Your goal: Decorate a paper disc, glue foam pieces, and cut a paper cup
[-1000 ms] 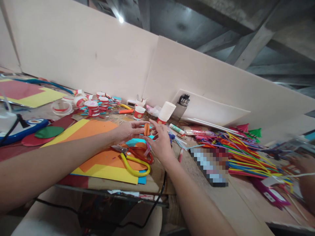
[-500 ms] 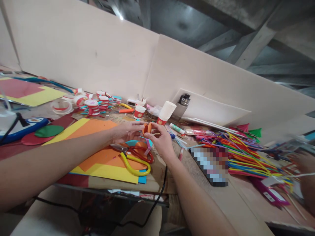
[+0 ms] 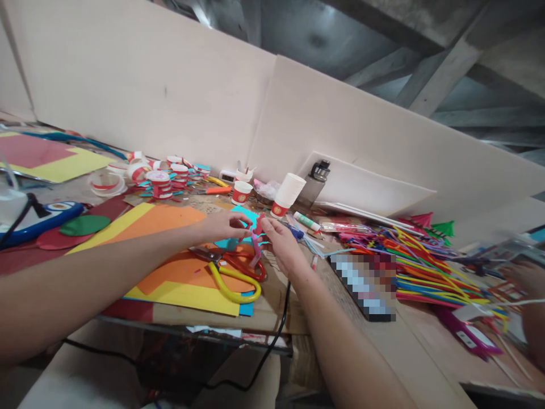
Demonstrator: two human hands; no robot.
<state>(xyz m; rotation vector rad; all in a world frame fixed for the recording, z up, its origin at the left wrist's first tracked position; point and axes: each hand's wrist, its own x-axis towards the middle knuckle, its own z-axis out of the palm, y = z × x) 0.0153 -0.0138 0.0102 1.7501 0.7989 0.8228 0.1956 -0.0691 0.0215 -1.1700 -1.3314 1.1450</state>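
Above the coloured sheets my left hand (image 3: 227, 225) is bent, its fingertips drawn together beside a pink-purple strip (image 3: 255, 250); what they pinch is too small to make out. My right hand (image 3: 281, 243) is closed on a small red piece (image 3: 260, 222), held between thumb and fingers. Turquoise paper (image 3: 246, 215) shows just behind the fingertips. Below my hands lie scissors with red handles (image 3: 258, 272) and a yellow-handled pair (image 3: 234, 288), on orange paper (image 3: 170, 274) and yellow paper (image 3: 200, 298).
Behind stand a paper cup (image 3: 242, 193), a cup stack (image 3: 288, 193) and a dark bottle (image 3: 315, 182). Cup crafts (image 3: 159, 184) crowd the back left. Rightward are a glue stick (image 3: 306, 221), a blurred-out dark object (image 3: 361, 287), colourful pipe cleaners (image 3: 434, 278) and another person's hand (image 3: 525, 278).
The orange piece held between my hands is out of sight. A red piece is now at my right fingertips, and turquoise paper shows behind them. My left hand has drawn back slightly.
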